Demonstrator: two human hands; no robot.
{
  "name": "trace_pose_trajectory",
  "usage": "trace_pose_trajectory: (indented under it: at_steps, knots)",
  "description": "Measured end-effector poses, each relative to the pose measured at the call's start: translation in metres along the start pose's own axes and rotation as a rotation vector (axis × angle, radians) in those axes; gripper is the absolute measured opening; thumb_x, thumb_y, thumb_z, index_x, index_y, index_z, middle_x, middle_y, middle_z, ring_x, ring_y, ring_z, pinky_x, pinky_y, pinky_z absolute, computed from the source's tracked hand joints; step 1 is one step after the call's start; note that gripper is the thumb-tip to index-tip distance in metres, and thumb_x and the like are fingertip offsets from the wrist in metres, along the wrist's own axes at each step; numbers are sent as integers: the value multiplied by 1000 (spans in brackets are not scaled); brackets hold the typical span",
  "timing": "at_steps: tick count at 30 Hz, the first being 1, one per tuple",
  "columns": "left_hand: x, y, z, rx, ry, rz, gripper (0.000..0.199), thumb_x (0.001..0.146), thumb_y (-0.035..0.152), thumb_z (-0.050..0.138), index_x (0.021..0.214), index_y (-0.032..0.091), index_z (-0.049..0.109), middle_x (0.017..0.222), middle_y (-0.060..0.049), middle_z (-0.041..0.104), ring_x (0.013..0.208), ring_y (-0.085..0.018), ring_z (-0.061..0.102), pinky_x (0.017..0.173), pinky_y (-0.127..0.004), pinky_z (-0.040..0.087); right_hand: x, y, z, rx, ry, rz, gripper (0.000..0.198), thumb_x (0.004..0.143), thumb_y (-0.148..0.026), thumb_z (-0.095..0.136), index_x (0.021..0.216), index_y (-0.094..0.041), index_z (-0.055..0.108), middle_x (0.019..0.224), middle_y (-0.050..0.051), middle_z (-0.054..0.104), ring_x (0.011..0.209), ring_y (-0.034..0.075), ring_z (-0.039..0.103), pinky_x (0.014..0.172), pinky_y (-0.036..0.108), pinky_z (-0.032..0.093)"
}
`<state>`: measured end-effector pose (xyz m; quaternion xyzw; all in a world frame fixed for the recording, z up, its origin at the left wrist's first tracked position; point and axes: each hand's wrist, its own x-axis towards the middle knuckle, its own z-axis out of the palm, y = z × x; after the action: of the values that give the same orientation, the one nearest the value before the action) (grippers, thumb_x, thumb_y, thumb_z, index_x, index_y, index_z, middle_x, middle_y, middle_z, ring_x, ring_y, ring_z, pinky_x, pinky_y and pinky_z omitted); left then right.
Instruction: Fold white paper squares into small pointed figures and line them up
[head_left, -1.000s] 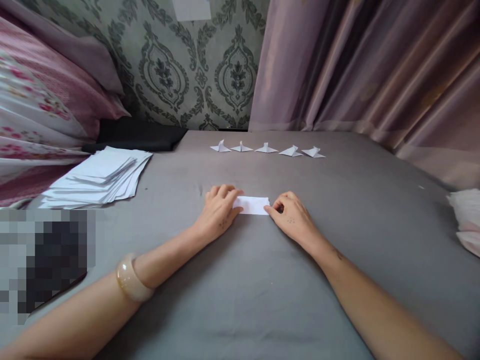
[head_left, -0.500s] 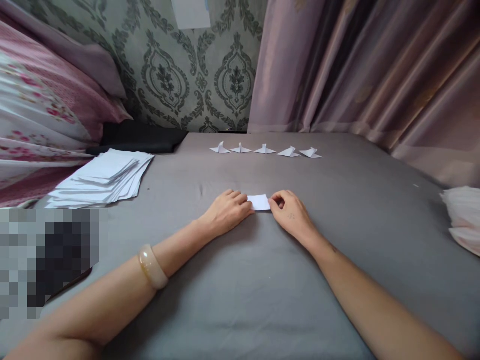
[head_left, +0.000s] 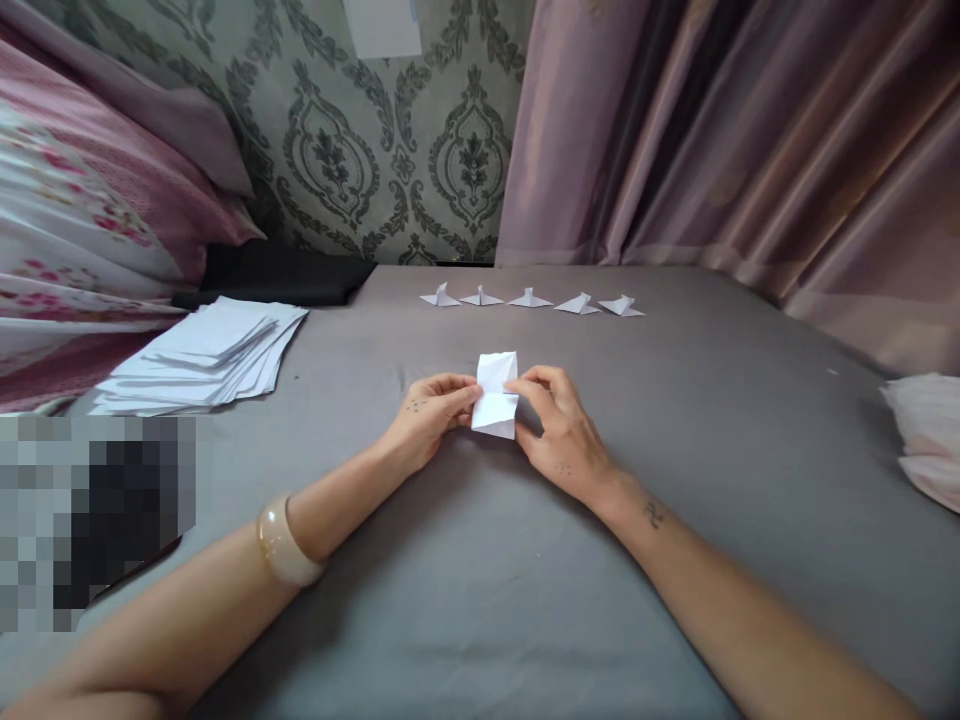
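Note:
A small white piece of paper (head_left: 495, 412), creased across its middle and partly unfolded, is held up above the grey cloth. My left hand (head_left: 431, 412) pinches its left edge between thumb and fingers. At the right edge my right hand (head_left: 562, 425) has its index fingertip by the crease and its thumb at the lower corner, with the paper between them. Beyond the hands, several small folded white paper figures (head_left: 530, 298) with pointed wings stand in a row.
A stack of white paper sheets (head_left: 202, 355) lies at the left, in front of a folded black cloth (head_left: 285, 272). Pink curtains (head_left: 585, 130) hang at the back right. White crumpled fabric (head_left: 926, 430) sits at the right edge. The left foreground is pixelated.
The paper has been turned and opened from a flat strip into a taller creased piece, lifted off the cloth. My left hand has rolled thumb-up; my right index finger has moved onto the paper.

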<state>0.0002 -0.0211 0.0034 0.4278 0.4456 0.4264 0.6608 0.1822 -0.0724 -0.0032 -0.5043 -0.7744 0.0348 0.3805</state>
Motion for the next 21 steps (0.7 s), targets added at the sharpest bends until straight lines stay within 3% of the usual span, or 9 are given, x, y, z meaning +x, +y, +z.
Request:
trace_pose_trajectory:
  at_steps: [5, 11, 17, 21]
  knots:
    - [-3, -1, 5, -54, -61, -59, 26, 66, 18, 77, 86, 12, 60, 69, 0, 62, 58, -8, 58, 56, -21, 49, 1, 6, -1, -35, 0, -63, 25, 84, -10, 51, 97, -25, 67, 113, 9, 51, 99, 22, 52, 87, 40, 49]
    - [0, -4, 1, -89, -103, -64, 35, 69, 15, 76, 99, 12, 59, 80, -5, 68, 69, -12, 65, 65, -24, 54, 0, 4, 0, 67, 5, -64, 14, 87, -20, 56, 90, -25, 69, 111, 7, 53, 95, 19, 54, 89, 38, 49]
    - [-3, -5, 2, -91, -229, 8, 30, 70, 16, 74, 99, 15, 65, 97, -6, 69, 84, -14, 66, 73, -25, 53, 2, -2, 3, 185, 95, 168, 13, 85, -31, 59, 83, -21, 68, 111, 9, 56, 95, 19, 59, 87, 36, 50]
    - [-8, -3, 5, -29, -306, 91, 24, 73, 18, 68, 97, 15, 68, 97, -6, 70, 88, -16, 65, 78, -28, 52, 4, -2, 2, 346, 63, 306, 17, 84, -33, 59, 78, -19, 65, 104, 8, 63, 88, 17, 62, 78, 31, 52]
